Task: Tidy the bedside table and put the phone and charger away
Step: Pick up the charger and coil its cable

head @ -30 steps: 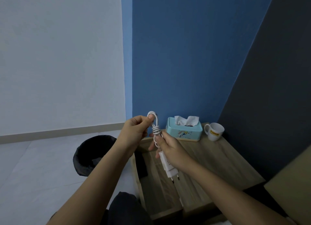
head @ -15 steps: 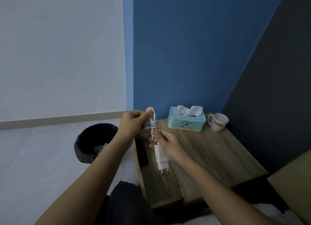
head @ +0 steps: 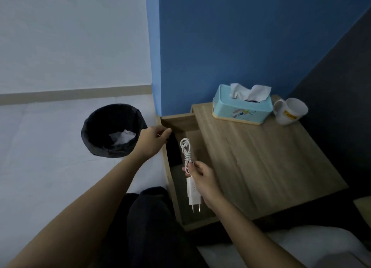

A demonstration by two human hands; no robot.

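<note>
Right hand: closed on the white charger with its bundled cable, held over the open drawer of the bedside table. Left hand: loosely curled, holding nothing, at the drawer's left edge, apart from the right. Dark phone lies inside the drawer; tissue box and mug stand on top.

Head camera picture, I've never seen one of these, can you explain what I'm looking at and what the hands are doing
This is one wide view from a camera worn on a person's head, looking down at their own bare arms. The right hand holds a white charger with its coiled cable above the open wooden drawer of a wooden bedside table. The left hand rests at the drawer's far left edge. On the tabletop stand a light blue tissue box and a white mug. A black waste bin sits on the floor.
</note>
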